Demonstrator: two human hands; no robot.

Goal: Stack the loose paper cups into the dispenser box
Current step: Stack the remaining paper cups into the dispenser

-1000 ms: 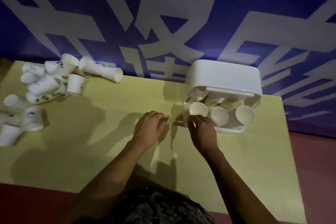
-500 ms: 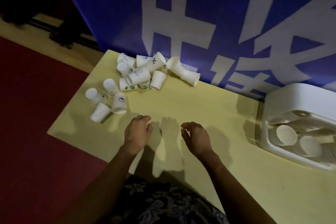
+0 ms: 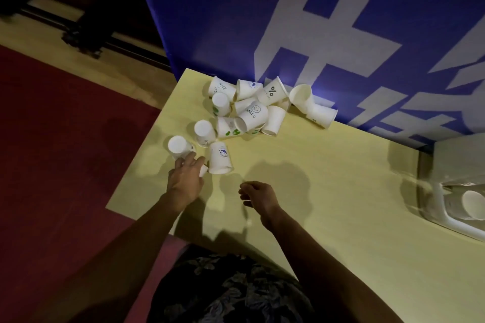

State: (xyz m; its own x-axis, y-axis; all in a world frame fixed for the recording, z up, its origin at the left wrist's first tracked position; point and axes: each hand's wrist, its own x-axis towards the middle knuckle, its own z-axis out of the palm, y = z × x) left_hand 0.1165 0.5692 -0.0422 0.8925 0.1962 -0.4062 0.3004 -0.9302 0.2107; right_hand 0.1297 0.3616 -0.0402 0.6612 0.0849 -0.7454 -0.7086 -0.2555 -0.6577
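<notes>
Several loose white paper cups [image 3: 252, 113] lie in a heap at the table's far left corner, some upright, some tipped over. My left hand [image 3: 185, 177] rests on a cup lying on its side [image 3: 203, 170] at the near edge of the heap, fingers curled over it; only its rim shows. An upside-down cup with a blue logo [image 3: 220, 158] stands just right of that hand. My right hand [image 3: 258, 194] hovers over bare table, fingers loosely bent, holding nothing. The white dispenser box [image 3: 456, 162] sits at the right edge, with stacked cups [image 3: 472, 204] showing in its opening.
The yellow table [image 3: 328, 191] ends close to the left of the heap, with red floor [image 3: 65, 165] beyond. A blue banner with white characters [image 3: 341, 21] stands right behind the cups and the box.
My view swung left, away from the dispenser box. Both hands left the box and moved to the heap; my left hand has come down onto a lying cup.
</notes>
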